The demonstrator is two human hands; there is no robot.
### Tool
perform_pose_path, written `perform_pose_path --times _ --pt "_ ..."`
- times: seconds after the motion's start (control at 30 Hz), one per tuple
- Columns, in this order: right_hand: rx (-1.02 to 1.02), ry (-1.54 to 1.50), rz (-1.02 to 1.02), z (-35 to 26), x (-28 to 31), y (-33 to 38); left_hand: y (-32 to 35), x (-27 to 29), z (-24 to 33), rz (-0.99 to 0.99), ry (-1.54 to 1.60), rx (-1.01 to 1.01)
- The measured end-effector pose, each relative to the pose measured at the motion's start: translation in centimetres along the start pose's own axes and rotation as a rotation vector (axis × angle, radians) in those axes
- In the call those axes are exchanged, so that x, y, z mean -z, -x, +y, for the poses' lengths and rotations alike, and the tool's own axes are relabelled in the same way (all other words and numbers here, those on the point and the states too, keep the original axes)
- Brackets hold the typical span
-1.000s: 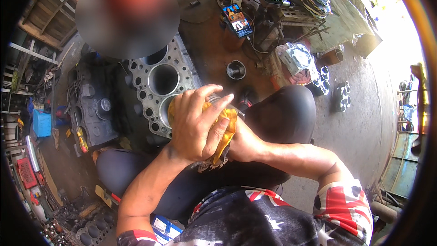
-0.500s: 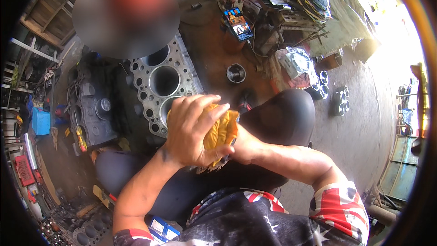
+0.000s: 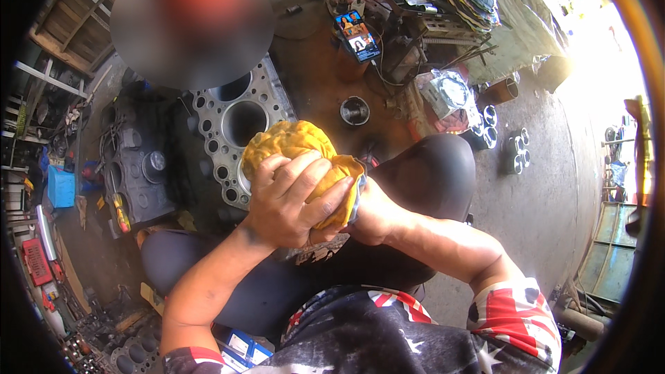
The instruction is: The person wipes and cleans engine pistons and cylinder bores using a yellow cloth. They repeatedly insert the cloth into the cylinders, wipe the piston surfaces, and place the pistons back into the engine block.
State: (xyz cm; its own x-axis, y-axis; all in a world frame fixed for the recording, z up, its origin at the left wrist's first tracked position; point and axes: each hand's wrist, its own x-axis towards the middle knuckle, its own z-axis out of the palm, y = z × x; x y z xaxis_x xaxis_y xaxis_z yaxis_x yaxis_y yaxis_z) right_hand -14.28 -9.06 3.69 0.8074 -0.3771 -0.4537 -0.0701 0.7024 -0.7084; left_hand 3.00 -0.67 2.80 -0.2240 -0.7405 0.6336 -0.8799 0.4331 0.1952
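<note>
Since the earlier frame the yellow rag has bunched up higher, now covering the top of the part it wraps, and the left hand has turned so its fingers lie across the front of the cloth. That left hand is clenched around the rag, thumb and fingers pressing it against a metal part, of which only a thin grey edge shows at the rag's right side. The right hand sits just behind and below, mostly hidden by the cloth; it seems to grip the part from the far side, but I cannot tell how its fingers close. Both hands are held up in front of the chest, above the knees in dark trousers.

Below the rag, on the floor, lies an engine block with open cylinder bores, another person crouching at its far end. A second dark block lies to its left. A single cylinder liner stands on the rusty floor near the right knee, a phone with a lit screen lies beyond it, and several shiny liners stand in a group well to the right
</note>
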Motion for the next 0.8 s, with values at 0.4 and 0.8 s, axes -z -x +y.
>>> perform_pose_path --times 0.4,0.8 --pt "-0.065 0.347 0.059 0.5 -0.6 -0.1 -1.1 -0.5 -0.4 0.057 0.171 0.09" --pt "-0.166 0.228 0.112 -0.7 -2.6 -0.5 -0.9 0.9 -3.3 0.348 0.552 0.65"
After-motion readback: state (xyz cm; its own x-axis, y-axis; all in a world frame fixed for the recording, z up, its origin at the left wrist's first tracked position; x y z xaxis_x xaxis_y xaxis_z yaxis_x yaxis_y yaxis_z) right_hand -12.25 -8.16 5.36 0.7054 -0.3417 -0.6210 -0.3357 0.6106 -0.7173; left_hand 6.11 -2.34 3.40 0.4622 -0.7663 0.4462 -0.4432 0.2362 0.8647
